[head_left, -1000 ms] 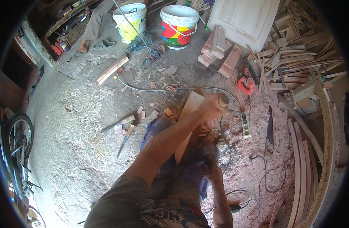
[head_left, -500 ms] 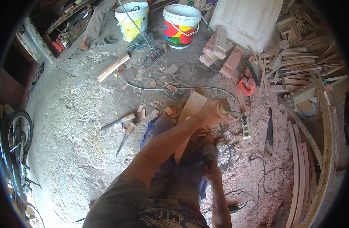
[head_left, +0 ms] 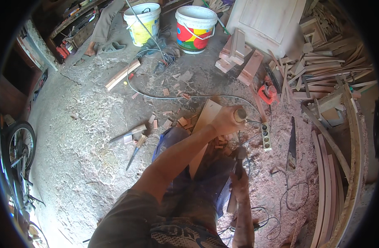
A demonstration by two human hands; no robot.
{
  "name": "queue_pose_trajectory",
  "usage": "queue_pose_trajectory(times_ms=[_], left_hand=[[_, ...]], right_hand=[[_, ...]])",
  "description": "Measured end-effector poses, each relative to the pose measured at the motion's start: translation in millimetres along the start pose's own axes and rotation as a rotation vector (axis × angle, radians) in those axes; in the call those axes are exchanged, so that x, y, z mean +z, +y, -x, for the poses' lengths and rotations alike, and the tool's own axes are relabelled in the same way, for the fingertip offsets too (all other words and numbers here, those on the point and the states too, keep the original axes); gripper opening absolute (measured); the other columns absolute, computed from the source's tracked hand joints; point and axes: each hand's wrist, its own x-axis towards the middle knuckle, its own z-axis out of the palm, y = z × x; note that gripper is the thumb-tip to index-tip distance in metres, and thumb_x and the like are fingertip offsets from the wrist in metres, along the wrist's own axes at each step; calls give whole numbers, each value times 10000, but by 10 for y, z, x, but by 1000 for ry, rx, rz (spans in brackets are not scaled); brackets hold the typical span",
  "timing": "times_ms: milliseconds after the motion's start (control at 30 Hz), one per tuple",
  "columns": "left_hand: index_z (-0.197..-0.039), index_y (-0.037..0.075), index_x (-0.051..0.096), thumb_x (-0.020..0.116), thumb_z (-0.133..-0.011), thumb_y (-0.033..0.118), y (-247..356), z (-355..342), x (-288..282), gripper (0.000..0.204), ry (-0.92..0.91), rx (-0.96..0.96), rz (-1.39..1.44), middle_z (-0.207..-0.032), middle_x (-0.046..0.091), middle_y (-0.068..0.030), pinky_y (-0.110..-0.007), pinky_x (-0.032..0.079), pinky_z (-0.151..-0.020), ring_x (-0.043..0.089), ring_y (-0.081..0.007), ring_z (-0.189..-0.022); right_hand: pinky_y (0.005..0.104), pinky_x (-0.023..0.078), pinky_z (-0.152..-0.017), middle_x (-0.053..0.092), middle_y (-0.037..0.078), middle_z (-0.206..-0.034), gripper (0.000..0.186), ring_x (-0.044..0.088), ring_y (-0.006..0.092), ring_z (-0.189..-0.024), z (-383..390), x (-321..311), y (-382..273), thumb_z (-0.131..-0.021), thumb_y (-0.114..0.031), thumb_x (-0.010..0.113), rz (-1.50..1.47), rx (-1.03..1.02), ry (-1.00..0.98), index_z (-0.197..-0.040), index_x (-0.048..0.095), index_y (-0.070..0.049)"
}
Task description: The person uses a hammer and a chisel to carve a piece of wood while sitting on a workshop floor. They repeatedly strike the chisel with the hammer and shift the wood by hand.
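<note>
My left hand (head_left: pixel 224 122) is closed around the upright wooden handle of a chisel (head_left: pixel 240 115), with its round butt facing up; the blade is hidden below the fist. Under that hand a pale wooden board (head_left: pixel 210 110) lies slanting between my legs. To the lower right, my right hand (head_left: pixel 240 185) grips a hammer (head_left: pixel 239 165), its dark head raised below the chisel's butt and apart from it. Small wood offcuts (head_left: pixel 183 121) lie beside the board. Two more wooden-handled tools rest on the floor to the left, one a chisel (head_left: pixel 136 152).
A power strip (head_left: pixel 266 138) and a handsaw (head_left: pixel 292 144) lie at right, with loose cables nearby. Two buckets (head_left: pixel 196 31) stand at the back. Stacked timber (head_left: pixel 250 68) and scrap wood fill the far right; a bicycle (head_left: pixel 20 144) stands left. A person's leg (head_left: pixel 103 25) shows far left.
My right hand and the hammer have swung upward and slightly right, away from my lap. My left hand with the chisel has shifted slightly left.
</note>
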Motion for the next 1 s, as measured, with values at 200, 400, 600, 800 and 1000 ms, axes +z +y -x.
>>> queue_pose_trajectory(times_ms=[200, 400, 600, 800, 1000], left_hand=[[-954, 29, 645, 795, -747, 177, 20, 10, -39, 295, 9, 7, 11, -800, 685, -168, -406, 541, -678, 690, -346, -753], [-858, 37, 632, 730, -725, 142, 155, -2, -71, 195, -27, -101, 86, -790, 679, -171, -404, 534, -665, 678, -360, -738], [-863, 29, 630, 739, -732, 153, 100, 2, -71, 210, 46, -4, 64, -792, 681, -170, -389, 530, -671, 696, -292, -734], [-856, 21, 627, 742, -746, 161, 240, 30, -114, 212, 99, 46, 76, -790, 688, -161, -389, 534, -674, 692, -321, -733], [-894, 50, 648, 761, -765, 182, 124, 29, -84, 217, -61, -130, 109, -838, 712, -122, -373, 545, -728, 693, -325, -783]], right_hand=[[277, 440, -469, 563, 18, -753, 293, 519, 101, -544, 68, -50, -1014, -886, -41, 686, -87, -331, 64, -1092, 478, -36], [277, 504, -587, 624, 60, -848, 501, 581, 106, -671, 186, -231, -1677, -913, -70, 699, 368, -769, 207, -1349, 453, -57], [447, 582, -574, 691, 210, -898, 515, 724, 311, -721, 67, -181, -1846, -943, -102, 640, 761, -708, 198, -1399, 404, -61], [519, 585, -712, 678, 326, -987, 583, 706, 456, -895, -114, -208, -1679, -920, -101, 628, 937, -711, 45, -1440, 366, -73], [521, 574, -658, 703, 275, -911, 600, 729, 407, -778, 48, -129, -1849, -940, -89, 613, 797, -739, 178, -1471, 334, -74]])
